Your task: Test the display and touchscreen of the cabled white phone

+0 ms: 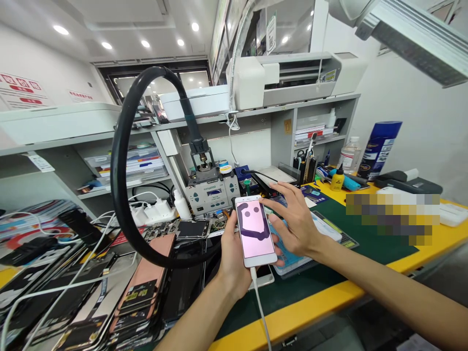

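Note:
My left hand (pixel 234 258) is wrapped round a white smartphone (pixel 255 229), tilted up toward me above the bench. Its lit screen is pink, with a thick dark drawn outline and two dark dots. A white charging cable (pixel 258 297) is plugged into the phone's bottom edge and hangs down in front. At the phone's upper right is my right hand (pixel 294 219), holding nothing, its fingers apart and the index fingertip close to the top corner; I cannot tell whether it touches. Under the hands, another phone (pixel 265 276) and a blue-and-white tray (pixel 292 261) are partly hidden.
Stacked phone screens and parts (pixel 139 292) fill the left side. A thick black hose (pixel 119 161) arches up beside my left arm to a rework station (pixel 212 192). A yellow bottle (pixel 337 180) and a blue spray can (pixel 380 148) stand at right on the yellow-edged bench (pixel 329 297).

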A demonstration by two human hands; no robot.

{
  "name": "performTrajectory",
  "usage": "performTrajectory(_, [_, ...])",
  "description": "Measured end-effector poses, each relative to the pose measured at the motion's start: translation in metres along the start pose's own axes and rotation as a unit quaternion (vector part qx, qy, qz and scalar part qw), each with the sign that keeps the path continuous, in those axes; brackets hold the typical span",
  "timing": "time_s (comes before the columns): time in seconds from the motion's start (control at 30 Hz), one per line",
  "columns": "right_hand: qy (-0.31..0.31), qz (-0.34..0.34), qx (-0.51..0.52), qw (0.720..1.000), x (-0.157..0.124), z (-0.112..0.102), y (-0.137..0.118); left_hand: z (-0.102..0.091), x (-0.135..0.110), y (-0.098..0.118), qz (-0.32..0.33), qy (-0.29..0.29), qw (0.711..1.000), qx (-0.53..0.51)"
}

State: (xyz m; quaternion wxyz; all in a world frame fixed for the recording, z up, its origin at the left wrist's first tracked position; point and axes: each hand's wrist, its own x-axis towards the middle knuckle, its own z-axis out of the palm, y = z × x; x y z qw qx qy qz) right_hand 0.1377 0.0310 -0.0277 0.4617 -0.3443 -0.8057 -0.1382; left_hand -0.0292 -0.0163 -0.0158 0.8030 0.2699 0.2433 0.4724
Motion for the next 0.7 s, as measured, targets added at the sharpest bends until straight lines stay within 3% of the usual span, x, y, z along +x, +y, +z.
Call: performTrajectory(0.7, [-0.042,-0.009,0.028,0.999,0.005,-0.002,-0.012,0.001,-0.003,-0.009,-0.02,0.005,1.0,0.016])
